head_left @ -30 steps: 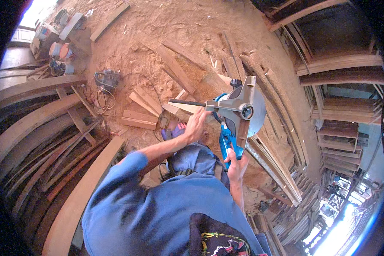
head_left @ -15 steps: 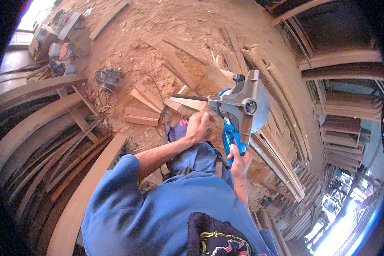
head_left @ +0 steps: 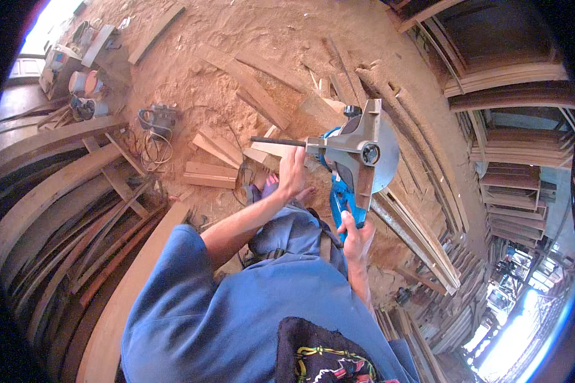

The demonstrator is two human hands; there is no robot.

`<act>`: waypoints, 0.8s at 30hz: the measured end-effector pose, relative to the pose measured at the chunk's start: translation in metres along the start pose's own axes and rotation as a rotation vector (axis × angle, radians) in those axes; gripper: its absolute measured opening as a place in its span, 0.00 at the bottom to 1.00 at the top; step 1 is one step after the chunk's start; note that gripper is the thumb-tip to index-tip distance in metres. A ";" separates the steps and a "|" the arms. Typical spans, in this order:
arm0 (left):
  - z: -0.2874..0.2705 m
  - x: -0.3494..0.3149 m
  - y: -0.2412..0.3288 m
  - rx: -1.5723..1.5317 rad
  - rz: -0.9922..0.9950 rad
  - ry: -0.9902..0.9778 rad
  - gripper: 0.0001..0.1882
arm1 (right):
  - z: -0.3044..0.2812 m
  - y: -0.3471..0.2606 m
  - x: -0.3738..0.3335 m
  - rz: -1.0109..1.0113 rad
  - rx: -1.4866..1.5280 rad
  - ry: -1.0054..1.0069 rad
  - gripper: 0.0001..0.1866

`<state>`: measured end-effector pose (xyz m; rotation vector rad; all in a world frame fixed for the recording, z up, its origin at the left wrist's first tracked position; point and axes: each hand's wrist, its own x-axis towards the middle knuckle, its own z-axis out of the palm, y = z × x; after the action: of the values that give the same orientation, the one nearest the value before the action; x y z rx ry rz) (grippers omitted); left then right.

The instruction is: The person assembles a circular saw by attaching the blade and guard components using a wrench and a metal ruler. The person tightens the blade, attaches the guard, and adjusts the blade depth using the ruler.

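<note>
The person is holding a blue circular saw [head_left: 354,169] up in front of the body, above a sawdust floor [head_left: 191,45] littered with wood offcuts [head_left: 209,173]. The right hand [head_left: 354,235] is clamping the saw's blue handle. The left hand [head_left: 292,173] is resting near the saw's grey base plate, fingers loosely curled; whether it is gripping cannot be told.
</note>
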<state>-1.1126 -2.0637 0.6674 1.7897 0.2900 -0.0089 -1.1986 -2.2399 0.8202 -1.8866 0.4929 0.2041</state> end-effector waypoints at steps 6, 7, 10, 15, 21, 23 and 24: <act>0.020 -0.006 0.015 -0.192 0.096 -0.042 0.24 | 0.002 -0.001 0.002 -0.040 0.014 -0.006 0.19; 0.009 -0.020 0.012 -0.069 0.190 -0.062 0.24 | 0.003 -0.001 0.002 -0.034 0.013 -0.003 0.19; -0.018 -0.050 0.003 -0.179 -0.011 -0.409 0.25 | 0.005 -0.003 -0.001 -0.013 0.005 0.013 0.19; 0.015 0.002 0.006 -0.430 0.095 0.168 0.24 | 0.007 -0.001 -0.001 -0.023 0.025 0.031 0.19; -0.008 -0.020 0.003 0.212 0.238 -0.382 0.21 | 0.007 0.000 -0.001 -0.021 0.015 0.017 0.19; -0.026 -0.044 0.006 0.321 0.199 -0.665 0.22 | 0.009 -0.001 -0.001 0.005 0.021 0.009 0.19; -0.032 -0.054 0.010 0.160 0.033 -0.822 0.23 | 0.010 -0.003 -0.002 0.027 0.009 0.016 0.18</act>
<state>-1.1679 -2.0451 0.6938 1.7924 -0.3392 -0.7412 -1.1987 -2.2294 0.8196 -1.8752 0.5291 0.2046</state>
